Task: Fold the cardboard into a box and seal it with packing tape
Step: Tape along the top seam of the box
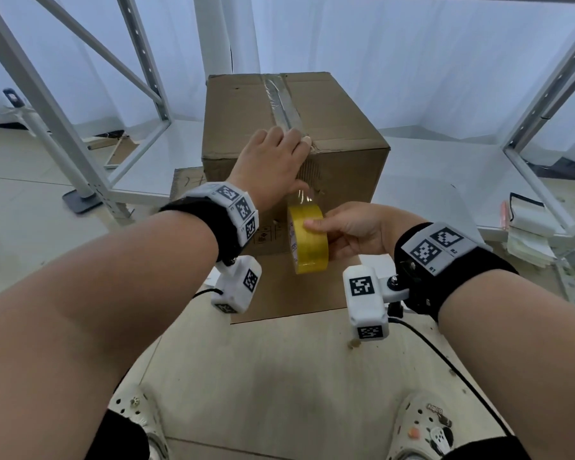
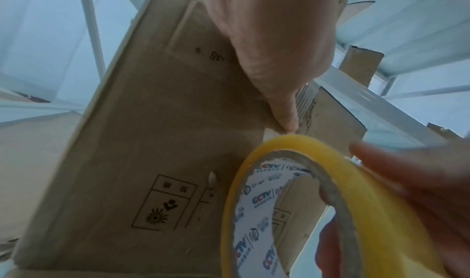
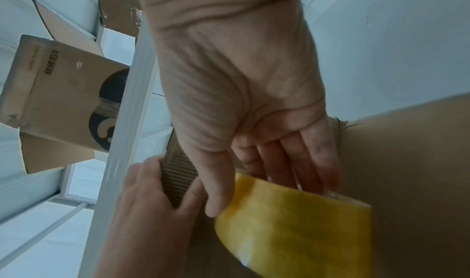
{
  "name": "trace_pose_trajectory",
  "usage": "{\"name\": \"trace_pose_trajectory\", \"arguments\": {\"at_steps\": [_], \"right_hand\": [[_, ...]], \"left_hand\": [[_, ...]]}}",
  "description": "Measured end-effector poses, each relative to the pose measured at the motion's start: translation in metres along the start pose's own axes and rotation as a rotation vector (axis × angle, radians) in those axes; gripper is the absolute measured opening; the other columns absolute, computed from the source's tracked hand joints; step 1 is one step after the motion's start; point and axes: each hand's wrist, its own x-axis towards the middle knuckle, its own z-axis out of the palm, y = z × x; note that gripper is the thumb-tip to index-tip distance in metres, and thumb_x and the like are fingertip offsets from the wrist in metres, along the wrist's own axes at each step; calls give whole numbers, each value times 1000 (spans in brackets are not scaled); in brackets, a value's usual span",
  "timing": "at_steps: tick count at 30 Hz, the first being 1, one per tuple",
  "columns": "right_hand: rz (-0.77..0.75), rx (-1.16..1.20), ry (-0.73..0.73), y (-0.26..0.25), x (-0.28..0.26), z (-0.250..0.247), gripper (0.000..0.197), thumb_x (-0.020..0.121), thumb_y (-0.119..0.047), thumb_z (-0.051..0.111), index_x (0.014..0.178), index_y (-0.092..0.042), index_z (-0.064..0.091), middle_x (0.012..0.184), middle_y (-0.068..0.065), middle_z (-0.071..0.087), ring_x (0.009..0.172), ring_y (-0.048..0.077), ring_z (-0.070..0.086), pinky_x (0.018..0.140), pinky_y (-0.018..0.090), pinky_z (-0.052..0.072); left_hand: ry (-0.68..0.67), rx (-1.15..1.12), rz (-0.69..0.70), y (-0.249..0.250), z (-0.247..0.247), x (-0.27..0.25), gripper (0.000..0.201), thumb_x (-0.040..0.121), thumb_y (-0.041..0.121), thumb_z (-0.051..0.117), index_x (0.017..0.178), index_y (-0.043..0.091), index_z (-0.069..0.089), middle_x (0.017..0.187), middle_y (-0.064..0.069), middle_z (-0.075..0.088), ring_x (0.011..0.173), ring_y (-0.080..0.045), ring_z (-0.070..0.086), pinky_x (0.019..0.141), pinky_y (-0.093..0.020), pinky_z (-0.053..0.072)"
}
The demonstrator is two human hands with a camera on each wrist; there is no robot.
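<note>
Now I see my left hand [image 1: 273,161] spread flat on the box [image 1: 342,161] front's top edge, my right hand [image 1: 352,232] pinching the tape roll [image 1: 307,239]

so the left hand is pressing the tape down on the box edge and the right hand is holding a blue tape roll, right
Not quite: the tape roll is yellow, not blue, as the head view shows. The rest holds: the left hand presses the tape at the near top edge of the box, and the right hand holds the roll.
</note>
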Motion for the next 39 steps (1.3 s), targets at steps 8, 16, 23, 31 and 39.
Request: {"name": "trace_pose_trajectory", "arguments": {"at_steps": [8,16,23,31,39], "right_hand": [[-634,-383,1076,-25,-6,-33,20,88,-36,58,92,-16,60,90,1,56,86,16,56,79,27,41],[-533,-464,808,-16,17,-38,53,86,-46,63,134,-31,46,140,9,27,126,26,38,108,34,33],[-520,-470,922,-8,-1,-39,40,85,-50,63,118,-29,55,114,4,38,106,26,52,97,32,41],[-482,-573,938,-10,-15,-44,35,88,-47,61,114,-24,55,111,4,36,111,28,47,91,31,37],[-624,-957,916,-20,1,-33,42,93,-43,48,128,-21,52,134,1,50,129,21,39,116,42,16]], "left_hand": [[-33,15,25,1,1,4,76,85,58,52,141,10,30,136,-7,42,116,-29,44,99,-41,36],[-56,-156,15,-27,-5,2,54,97,51,29,146,27,29,145,-5,39,131,-31,36,108,-46,31],[-159,-293,-52,-31,1,-3,71,89,63,34,150,30,19,156,7,23,143,-25,21,114,-43,18],[-50,-352,-6,-17,-3,10,55,95,57,24,147,37,25,142,-3,42,129,-26,39,104,-41,33],[16,-223,-31,-7,8,10,67,91,59,38,145,22,30,141,-8,43,129,-30,40,105,-44,32]]}}
